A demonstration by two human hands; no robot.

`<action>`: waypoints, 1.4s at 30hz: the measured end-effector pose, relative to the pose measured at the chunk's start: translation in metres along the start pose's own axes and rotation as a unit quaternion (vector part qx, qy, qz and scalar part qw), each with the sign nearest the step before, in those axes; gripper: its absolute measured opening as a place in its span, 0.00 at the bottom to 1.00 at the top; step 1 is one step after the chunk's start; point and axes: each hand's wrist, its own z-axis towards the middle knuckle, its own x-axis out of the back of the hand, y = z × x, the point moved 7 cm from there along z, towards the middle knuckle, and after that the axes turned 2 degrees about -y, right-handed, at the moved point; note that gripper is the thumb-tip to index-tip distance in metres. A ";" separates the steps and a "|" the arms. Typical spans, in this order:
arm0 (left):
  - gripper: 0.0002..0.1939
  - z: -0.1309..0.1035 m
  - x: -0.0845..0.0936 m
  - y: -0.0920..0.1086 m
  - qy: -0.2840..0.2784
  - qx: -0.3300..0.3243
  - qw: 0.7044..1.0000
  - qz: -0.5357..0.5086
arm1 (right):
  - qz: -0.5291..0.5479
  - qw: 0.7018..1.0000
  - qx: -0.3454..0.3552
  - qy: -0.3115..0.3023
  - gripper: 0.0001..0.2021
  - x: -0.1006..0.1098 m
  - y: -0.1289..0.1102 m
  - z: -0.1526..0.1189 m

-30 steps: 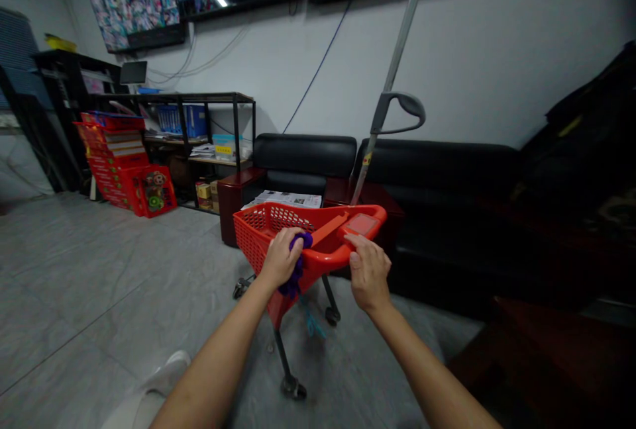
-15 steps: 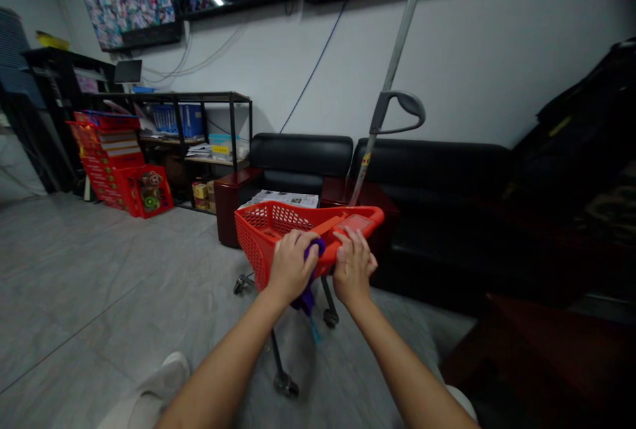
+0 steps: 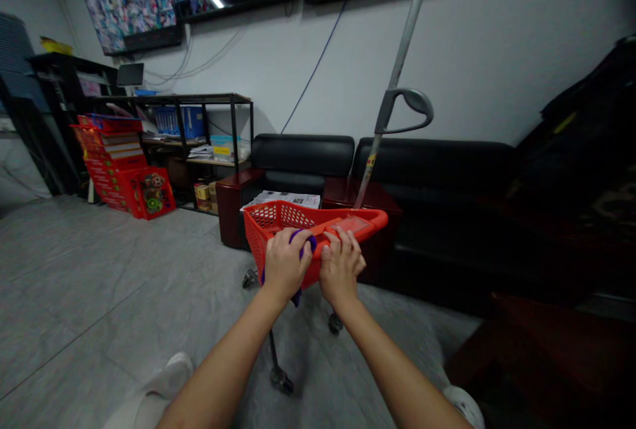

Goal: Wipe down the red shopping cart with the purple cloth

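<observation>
A small red shopping cart [image 3: 256, 234] with a perforated basket and castor wheels stands before me. My left hand [image 3: 284, 262] is closed around a purple cloth [image 3: 312, 241], pressed against the left part of the cart's handle. The cloth hangs partly below that hand. To its right, my right hand [image 3: 342, 269] grips the handle near its flat middle panel [image 3: 354, 225], thumb on the near side. A grey metal pole [image 3: 405, 45] with a loop grip [image 3: 420, 108] rises from the cart's far right side; its lower end is hidden.
Behind the cart is a black sofa [image 3: 303, 154] with dark red wooden armrests and a newspaper [image 3: 288, 199]. Red boxes [image 3: 106, 171] are stacked by a black shelf [image 3: 233, 128] at left. A dark red table [image 3: 536, 349] stands at lower right.
My left hand and the cloth have moved a little left along the handle. My right hand has also shifted slightly left. The cart sits slightly farther right in view.
</observation>
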 end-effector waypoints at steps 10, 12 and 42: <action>0.13 0.005 0.017 -0.048 0.029 0.015 0.997 -0.073 | -0.043 0.996 0.076 -0.007 0.22 0.001 0.009 0.014; 0.13 0.005 0.020 -0.046 0.043 0.049 0.997 -0.036 | -0.043 0.997 0.063 -0.001 0.22 -0.004 0.005 0.012; 0.15 0.010 0.011 -0.026 0.012 -0.002 0.987 0.158 | -0.072 0.991 0.109 0.002 0.20 0.015 0.012 0.015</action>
